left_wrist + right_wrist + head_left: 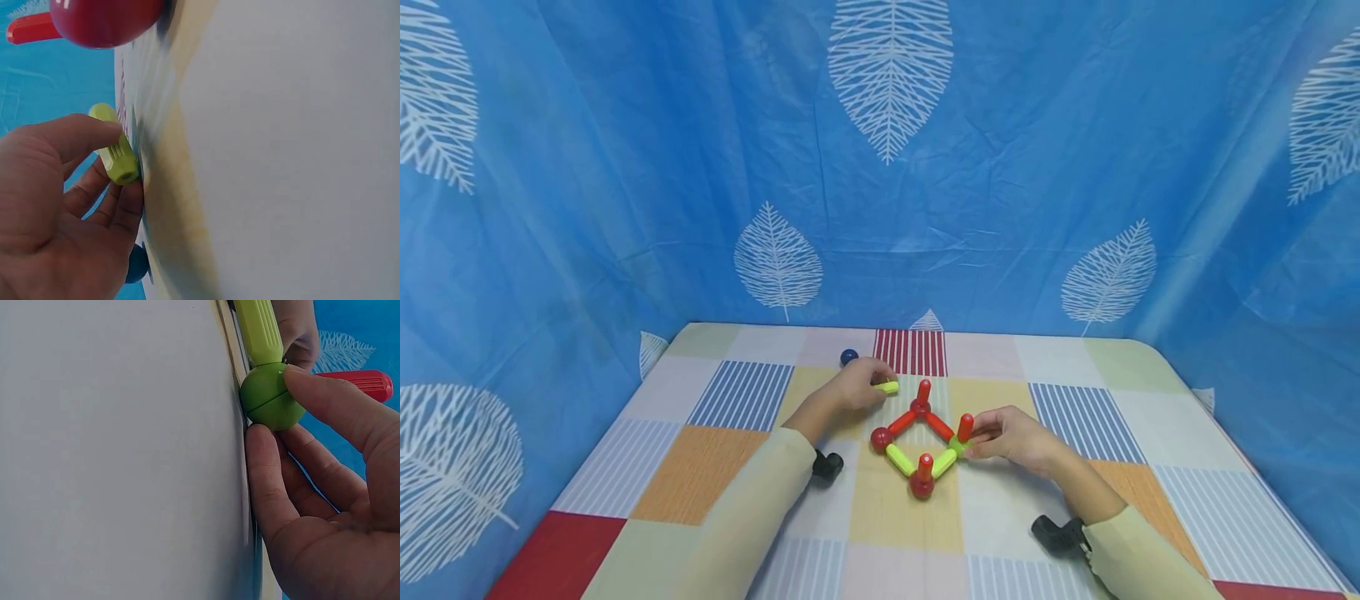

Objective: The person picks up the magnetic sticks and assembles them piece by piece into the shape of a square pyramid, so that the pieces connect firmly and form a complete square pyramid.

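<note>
My left hand (pixel 859 383) pinches a yellow-green stick (pixel 120 153) between thumb and fingers, low over the cloth behind the built frame. With thumb and fingertips, my right hand (pixel 1018 437) holds the green ball (pixel 269 397) at the frame's right corner. Red balls, one of them the left ball (pixel 882 439), form the other corners of this four-sided shape. Two red sticks make its far sides and two yellow-green sticks (pixel 900 460) its near sides. Upright red sticks (pixel 926 467) rise from the near, far and right balls; none rises from the left one.
A dark blue ball (pixel 848 357) lies just beyond my left hand. The table has a patchwork cloth (pixel 730 475), and a blue curtain (pixel 1000 167) with white leaves hangs behind and at both sides. Black wrist devices (pixel 1056 535) sit under both forearms.
</note>
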Tool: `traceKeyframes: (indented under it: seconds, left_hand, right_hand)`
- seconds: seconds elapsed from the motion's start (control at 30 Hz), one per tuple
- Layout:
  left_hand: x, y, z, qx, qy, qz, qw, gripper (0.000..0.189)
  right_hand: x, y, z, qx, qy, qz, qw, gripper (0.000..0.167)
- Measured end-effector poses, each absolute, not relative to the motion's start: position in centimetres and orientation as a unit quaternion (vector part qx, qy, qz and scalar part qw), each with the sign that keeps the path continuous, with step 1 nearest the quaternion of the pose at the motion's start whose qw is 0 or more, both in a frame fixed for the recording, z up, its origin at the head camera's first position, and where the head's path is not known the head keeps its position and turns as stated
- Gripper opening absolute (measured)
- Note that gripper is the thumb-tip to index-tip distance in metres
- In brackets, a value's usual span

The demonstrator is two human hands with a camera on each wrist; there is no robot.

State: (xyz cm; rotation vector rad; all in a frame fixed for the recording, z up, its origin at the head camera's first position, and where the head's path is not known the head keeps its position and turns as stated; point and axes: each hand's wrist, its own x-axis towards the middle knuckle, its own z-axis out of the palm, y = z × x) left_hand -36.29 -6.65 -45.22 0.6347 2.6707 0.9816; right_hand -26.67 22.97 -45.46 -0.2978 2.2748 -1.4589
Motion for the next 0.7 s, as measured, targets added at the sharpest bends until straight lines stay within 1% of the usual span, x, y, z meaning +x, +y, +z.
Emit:
traceKeyframes:
  seconds: [0.17,0.5,0.7]
  left_hand:
    - [-35.6,-7.2,-45.1,0.228,0.895,0.369,0.102,0.021]
    - [-33.4,-8.5,-44.5,0.234,0.883,0.398,0.081,0.027]
    - [-32.0,-9.0,-43.9,0.242,0.865,0.434,0.069,0.025]
  right_hand:
    - [-26.8,23.0,-45.5,-0.106,0.818,-0.525,0.211,0.034]
    - [-26.7,23.1,-45.7,-0.107,0.815,-0.528,0.213,0.032]
    - [-26.7,23.0,-45.6,-0.110,0.819,-0.523,0.210,0.032]
